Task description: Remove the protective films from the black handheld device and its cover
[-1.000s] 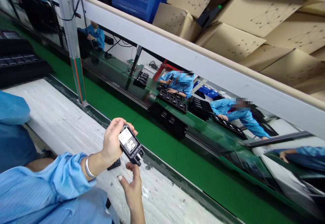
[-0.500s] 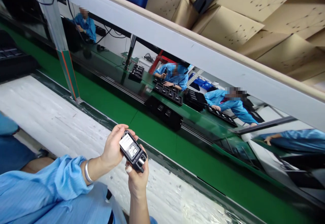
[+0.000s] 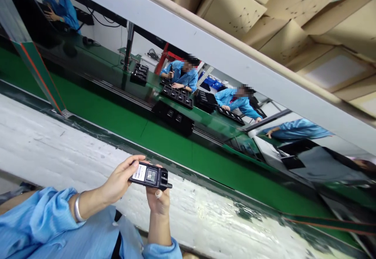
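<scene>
A small black handheld device point(image 3: 150, 175) with a white label on its open back lies roughly level between both my hands, above the white worktable point(image 3: 44, 149). My left hand point(image 3: 119, 180) grips its left end, thumb on top near the label. From below, my right hand point(image 3: 159, 200) closes on the device's right part, thumb against the underside. A silver bangle sits on my left wrist, and both arms wear light blue sleeves.
A green conveyor belt point(image 3: 164, 141) runs diagonally beyond the table, carrying black trays point(image 3: 173, 117) of devices. Several people in blue coats work on the far side point(image 3: 182, 75). A grey beam point(image 3: 205, 51) and cardboard boxes point(image 3: 235, 8) are overhead; a metal post point(image 3: 35, 75) stands left.
The device has been turned from tilted to nearly level, and my right hand has come up from below it to grip it. The view has swung right along the line.
</scene>
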`<state>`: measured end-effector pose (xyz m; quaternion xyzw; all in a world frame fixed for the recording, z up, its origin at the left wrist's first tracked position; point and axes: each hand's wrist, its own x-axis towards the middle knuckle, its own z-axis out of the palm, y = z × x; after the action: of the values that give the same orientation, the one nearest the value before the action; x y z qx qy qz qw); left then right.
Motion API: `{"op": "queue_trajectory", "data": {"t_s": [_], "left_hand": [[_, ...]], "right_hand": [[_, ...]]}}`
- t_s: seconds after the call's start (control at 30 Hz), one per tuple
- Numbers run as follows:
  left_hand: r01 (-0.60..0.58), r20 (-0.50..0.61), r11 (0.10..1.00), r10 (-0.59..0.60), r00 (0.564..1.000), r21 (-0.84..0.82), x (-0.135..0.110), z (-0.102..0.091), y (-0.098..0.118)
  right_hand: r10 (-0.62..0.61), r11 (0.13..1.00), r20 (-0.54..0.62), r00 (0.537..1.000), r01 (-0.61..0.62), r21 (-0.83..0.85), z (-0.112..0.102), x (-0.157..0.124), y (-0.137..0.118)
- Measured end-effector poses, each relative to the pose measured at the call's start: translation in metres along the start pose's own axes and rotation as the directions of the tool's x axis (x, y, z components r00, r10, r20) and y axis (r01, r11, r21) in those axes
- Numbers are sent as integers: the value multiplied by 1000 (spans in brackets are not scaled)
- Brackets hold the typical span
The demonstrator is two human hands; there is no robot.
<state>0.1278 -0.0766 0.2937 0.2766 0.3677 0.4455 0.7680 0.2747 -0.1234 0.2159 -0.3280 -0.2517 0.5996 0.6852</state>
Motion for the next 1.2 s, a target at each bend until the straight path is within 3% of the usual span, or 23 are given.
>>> {"op": "queue_trajectory", "data": {"t_s": [0.17,0.27,0.3,0.33,0.47,0.53,0.63,0.73,0.97,1.2], "left_hand": [[191,105,973,-205,973,127,0,-17,-30],[206,165,888,-295,941,412,11,-47,-60],[173,155,805,-311,938,567,17,-61,-70],[117,94,658,-275,957,744,24,-76,-80],[133,-87,352,-144,986,926,57,-135,-106],[142,-131,191,-70,989,971,73,-156,-112],[148,-149,-15,-17,989,989,88,-171,-121],[143,-147,-145,-15,989,979,94,-174,-132],[122,-129,-243,-13,991,962,102,-173,-146],[88,-86,-140,22,996,986,90,-155,-121]], "right_hand": [[74,990,-115,991,-59,129,-37,1,16],[69,987,-156,985,-45,156,-57,-5,25],[61,987,-168,984,-34,160,-62,-8,27],[50,986,-180,982,-21,164,-67,-11,28],[-1,983,-223,975,42,178,-78,-21,27],[0,983,-228,974,42,181,-80,-23,25],[38,983,-207,978,1,184,-79,-24,20],[63,980,-184,981,-26,195,-76,-26,15],[113,962,-165,980,-67,264,-76,-32,12],[138,940,-141,980,-85,331,-92,-48,15]]}}
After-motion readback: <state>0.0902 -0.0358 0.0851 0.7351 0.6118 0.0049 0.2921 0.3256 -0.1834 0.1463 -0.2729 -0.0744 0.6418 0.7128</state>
